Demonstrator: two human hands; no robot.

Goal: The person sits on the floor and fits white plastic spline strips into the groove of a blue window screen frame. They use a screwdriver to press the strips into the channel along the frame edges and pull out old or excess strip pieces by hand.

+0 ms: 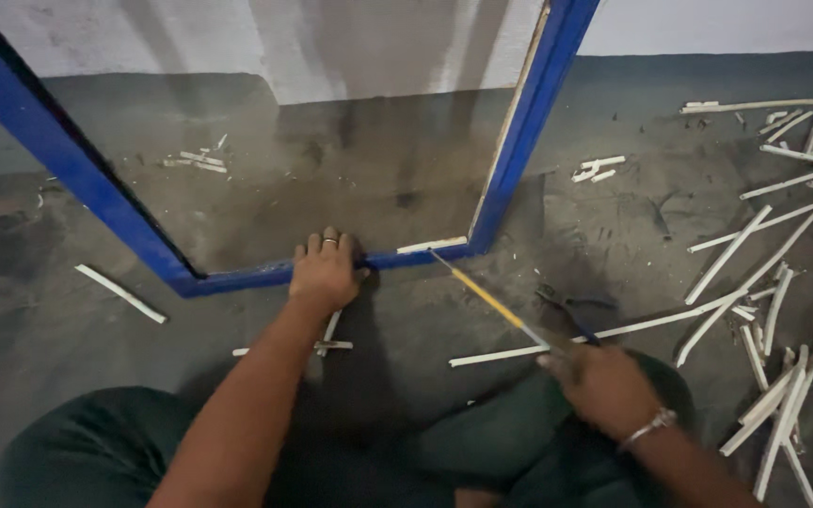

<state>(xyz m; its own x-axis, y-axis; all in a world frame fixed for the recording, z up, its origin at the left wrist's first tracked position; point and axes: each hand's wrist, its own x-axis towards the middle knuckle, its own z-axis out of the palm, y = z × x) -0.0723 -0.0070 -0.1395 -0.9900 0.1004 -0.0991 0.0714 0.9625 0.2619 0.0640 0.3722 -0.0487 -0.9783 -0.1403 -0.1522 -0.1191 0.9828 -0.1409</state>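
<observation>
A blue window frame (96,183) with a glass pane stands tilted on the grey floor in front of me. My left hand (325,270) presses on its bottom rail, fingers curled over the edge. A long thin tool with a yellow shaft (486,299) is gripped in my right hand (602,384), its tip at the bottom rail beside a white strip (433,245) near the frame's lower right corner. I sit cross-legged in dark green trousers (87,442).
Several white strips (764,282) lie scattered on the floor at the right. Pliers (566,309) lie by my right hand. One white strip (119,293) lies at the left, small pieces (331,343) under my left arm. A white wall stands behind.
</observation>
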